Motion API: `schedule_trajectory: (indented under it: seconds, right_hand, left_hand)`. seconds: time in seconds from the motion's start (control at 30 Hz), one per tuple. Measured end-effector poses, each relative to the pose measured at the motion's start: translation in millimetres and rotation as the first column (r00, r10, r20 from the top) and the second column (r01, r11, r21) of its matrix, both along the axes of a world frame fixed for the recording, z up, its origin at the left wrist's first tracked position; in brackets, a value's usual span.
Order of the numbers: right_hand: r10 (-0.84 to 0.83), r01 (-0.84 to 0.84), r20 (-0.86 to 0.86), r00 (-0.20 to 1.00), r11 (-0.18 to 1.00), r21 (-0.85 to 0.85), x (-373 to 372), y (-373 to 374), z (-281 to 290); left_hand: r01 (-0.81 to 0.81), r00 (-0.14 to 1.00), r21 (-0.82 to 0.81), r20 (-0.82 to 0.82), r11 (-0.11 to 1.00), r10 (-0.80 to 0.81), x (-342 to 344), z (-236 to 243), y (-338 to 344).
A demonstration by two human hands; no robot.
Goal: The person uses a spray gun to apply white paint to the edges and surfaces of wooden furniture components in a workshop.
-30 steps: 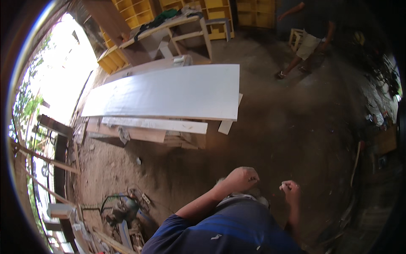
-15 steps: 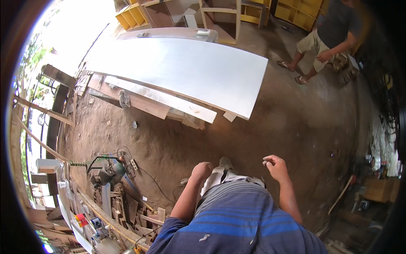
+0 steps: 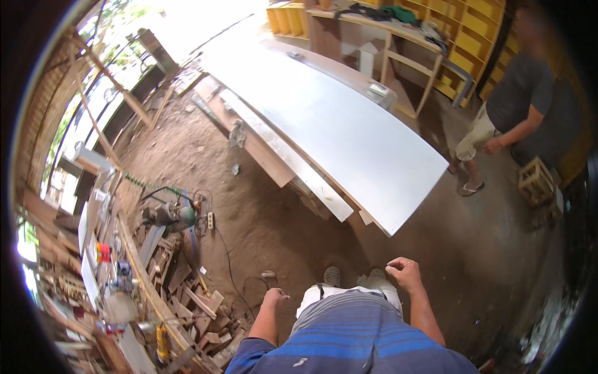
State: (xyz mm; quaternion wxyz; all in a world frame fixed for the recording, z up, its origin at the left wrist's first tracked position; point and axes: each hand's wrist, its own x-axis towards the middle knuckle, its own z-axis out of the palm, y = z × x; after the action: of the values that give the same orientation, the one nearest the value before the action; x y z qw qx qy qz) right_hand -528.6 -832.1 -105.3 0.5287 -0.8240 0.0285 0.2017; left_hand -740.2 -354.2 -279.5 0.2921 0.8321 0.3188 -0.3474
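Observation:
My left hand [image 3: 276,296] hangs beside my left hip, its fingers loosely bent and nothing visible in it. My right hand [image 3: 406,272] is raised a little in front of my right side; its fingers curve loosely with a gap near the thumb, and no object shows in it. Neither hand touches anything. Ahead lies a long white panel [image 3: 336,131], raised off the ground, its near corner closest to my right hand. Narrow boards [image 3: 286,153] rest along its left side, one of them white.
A person [image 3: 517,100] stands beyond the panel at right, near a wooden stool [image 3: 536,181]. At left are a green-and-black power tool [image 3: 180,215], a power strip with a cord [image 3: 210,220] on the dirt floor, wood scraps [image 3: 199,305] and a cluttered bench [image 3: 118,293]. Yellow shelving [image 3: 476,31] stands behind.
My view has turned left, so the panel and bench appear shifted and rotated. The panel's near corner is closer to me. Both my hands hang slightly lower; the other person has moved beside the panel.

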Motion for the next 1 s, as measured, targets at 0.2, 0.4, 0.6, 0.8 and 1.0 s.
schedule_trajectory:
  seconds: [0.2,0.4,0.6,0.8,1.0]
  right_hand:
    - [0.185,-0.180,-0.050,0.982,0.980,0.080,58.5,-15.6,12.9]
    - [0.302,-0.303,0.012,0.953,0.952,0.047,100.3,-50.4,-4.2]
    - [0.473,-0.474,0.020,0.881,0.878,0.064,119.8,-68.3,-19.2]
    - [0.590,-0.586,-0.039,0.807,0.806,0.085,135.0,-59.2,-32.3]
    - [0.678,-0.678,-0.006,0.735,0.735,0.007,133.6,-26.2,-12.0]
  left_hand:
    - [-0.273,0.962,-0.025,0.006,0.962,0.274,-24.2,17.0,-101.0]
    - [-0.368,0.928,-0.050,0.040,0.929,0.370,-52.3,21.3,-192.2]
    - [-0.475,0.879,-0.015,0.039,0.880,0.476,-80.5,35.2,-254.5]
    - [-0.510,0.858,0.058,-0.041,0.858,0.513,-100.6,21.0,-290.9]
    - [-0.602,0.798,-0.009,0.001,0.798,0.602,-118.0,13.2,-296.4]
